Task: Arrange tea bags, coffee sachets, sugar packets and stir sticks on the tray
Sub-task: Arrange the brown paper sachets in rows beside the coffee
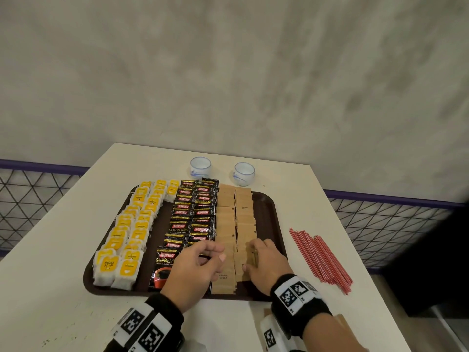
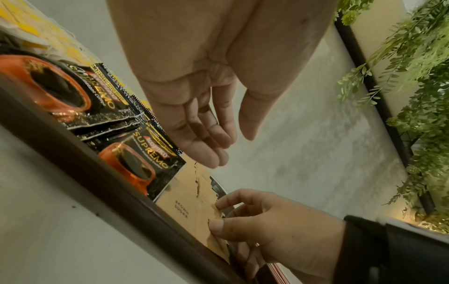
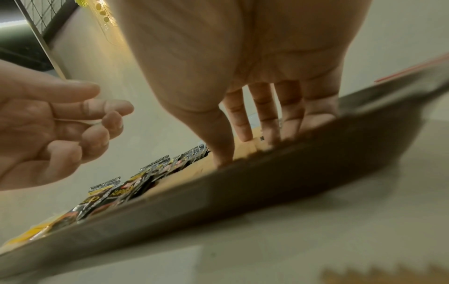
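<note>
Sugar packets (image 1: pixel 234 224) lie in two brown columns on the right part of your tray (image 1: pixel 269 207), with black coffee sachets (image 1: pixel 195 212) in the middle and yellow-tagged tea bags (image 1: pixel 132 229) along the left. The tray sits on the white worktop (image 1: pixel 50 250).

Your right hand (image 1: pixel 266 260) is down on the near end of the right sugar column — fingers and thumb curled onto a packet there, and the left wrist view shows thumb and forefinger pinching its edge. Your left hand (image 1: pixel 195 268) hovers just above the near end of the sachet rows, beside the left sugar column; its fingers are loosely curled and it holds nothing, so that grip is empty and relaxed.

Red stir sticks (image 1: pixel 319 257) lie in a loose bundle on the worktop to the right of the tray, off it and apart from its rim. Two small white cups (image 1: pixel 200 167) stand beyond the tray's far edge.
</note>
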Available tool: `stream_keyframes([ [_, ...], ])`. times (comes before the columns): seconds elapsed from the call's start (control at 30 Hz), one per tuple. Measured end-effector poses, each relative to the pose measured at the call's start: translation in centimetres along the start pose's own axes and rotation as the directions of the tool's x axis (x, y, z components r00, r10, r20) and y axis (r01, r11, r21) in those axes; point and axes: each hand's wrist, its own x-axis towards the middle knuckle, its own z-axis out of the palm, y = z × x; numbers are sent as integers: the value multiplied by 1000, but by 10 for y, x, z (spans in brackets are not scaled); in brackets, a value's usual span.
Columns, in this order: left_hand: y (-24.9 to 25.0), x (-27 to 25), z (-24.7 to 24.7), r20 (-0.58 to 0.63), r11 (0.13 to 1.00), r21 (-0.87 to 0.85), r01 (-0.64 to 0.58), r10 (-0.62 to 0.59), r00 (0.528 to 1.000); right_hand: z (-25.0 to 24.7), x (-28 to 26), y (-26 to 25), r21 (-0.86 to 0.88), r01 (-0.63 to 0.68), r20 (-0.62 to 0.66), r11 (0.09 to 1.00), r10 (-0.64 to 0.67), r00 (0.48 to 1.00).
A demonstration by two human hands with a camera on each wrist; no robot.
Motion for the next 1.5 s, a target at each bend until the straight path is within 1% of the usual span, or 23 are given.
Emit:
stream_keyframes([
  [0.2,2,0,0,-1,1000,9,3,-3,1000,0,0,-1,-6,-20,5,1000,20,1000],
  [0.3,4,1,-1,-7,1000,27,2,-2,1000,-3,0,-3,26,-27,9,999,27,1000],
  [0.5,7,-1,-1,-6,994,108,-7,8,1000,-31,-10,2,83,-5,-58,997,10,998],
  [0.63,8,-4,5,81,981,196,-10,-6,997,-64,-34,20,153,3,-128,988,16,992],
  [0.73,10,-11,12,123,960,274,-65,32,992,-83,-64,47,141,3,-170,990,21,985],
  [0.8,11,-21,20,164,909,396,-129,68,984,-88,-88,70,127,-22,-157,992,42,987],
  [0.87,11,-37,35,295,804,536,-259,109,949,-89,-113,92,82,-60,-97,995,68,993],
  [0.9,12,-46,44,386,741,578,-341,120,915,-86,-125,104,45,-80,-49,996,82,995],
  [0.93,11,-55,53,481,686,593,-422,119,869,-83,-136,113,5,-102,9,995,102,995],
  [0.97,7,-61,61,562,642,599,-479,90,822,-80,-145,120,-27,-122,61,992,123,990],
  [1.03,-5,-71,75,710,580,587,-564,-34,703,-75,-160,125,-32,-139,166,990,142,976],
  [1.07,-10,-75,82,762,532,570,-626,-59,645,-72,-164,126,-24,-127,204,992,129,970],
  [1.1,-22,-78,89,784,443,576,-687,-61,618,-72,-166,124,-26,-100,218,995,103,970],
  [1.13,-27,-80,94,760,402,630,-664,-142,634,-71,-167,121,-52,-77,226,996,87,970],
  [1.17,-22,-83,100,717,346,689,-637,-201,667,-69,-167,119,-87,-49,223,995,68,972],
  [1.2,-18,-85,105,699,308,705,-638,-153,698,-67,-165,117,-128,-30,216,991,57,975],
  [1.23,-16,-84,110,686,340,706,-621,-113,719,-64,-162,115,-166,-9,203,986,43,978],
  [1.27,-16,-80,115,651,368,722,-586,-75,755,-61,-158,113,-203,-6,191,979,46,980],
  [1.3,-18,-76,117,628,350,740,-574,-57,776,-56,-154,113,-226,-16,185,974,59,981],
  [1.37,-17,-69,119,567,290,794,-535,-34,823,-48,-147,111,-213,-72,172,974,110,979],
  [1.4,-20,-67,119,552,255,810,-528,-27,834,-42,-144,111,-197,-89,155,976,120,981],
  [1.43,-23,-66,120,550,238,818,-523,-60,833,-39,-141,110,-182,-93,138,979,119,983],
  [1.5,-21,-66,118,570,173,816,-551,-90,817,-33,-134,108,-136,-119,130,983,137,982],
])
